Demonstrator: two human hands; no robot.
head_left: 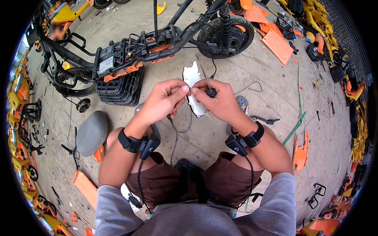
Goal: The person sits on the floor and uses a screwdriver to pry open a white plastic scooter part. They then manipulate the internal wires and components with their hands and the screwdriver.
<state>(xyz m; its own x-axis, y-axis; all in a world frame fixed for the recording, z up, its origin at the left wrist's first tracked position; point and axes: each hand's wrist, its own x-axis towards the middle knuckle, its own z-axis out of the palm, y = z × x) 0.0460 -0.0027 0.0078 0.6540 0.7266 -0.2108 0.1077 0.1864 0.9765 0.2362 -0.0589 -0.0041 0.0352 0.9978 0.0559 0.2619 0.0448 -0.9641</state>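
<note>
My left hand (pixel 167 100) and my right hand (pixel 216 99) meet in front of me, thumbs and forefingers pinched close together. What lies between the fingertips is too small to make out. A screwdriver (pixel 211 93) with a black handle is tucked in my right hand, its metal shaft pointing away from me. Beneath the hands a white plastic shell (pixel 192 74) shows, partly covered by the fingers; I cannot tell whether it is held or lies on the floor. A thin dark cable (pixel 176 131) trails over the floor from below my left hand.
Ahead stands a stripped black scooter frame (pixel 169 39), its battery bay (pixel 114 59) over a black crate (pixel 120 88). A grey seat (pixel 92 133) lies at left. Orange panels (pixel 277 46), a green strip (pixel 295 131) and small parts litter the concrete floor. Yellow scooter bodies line both sides.
</note>
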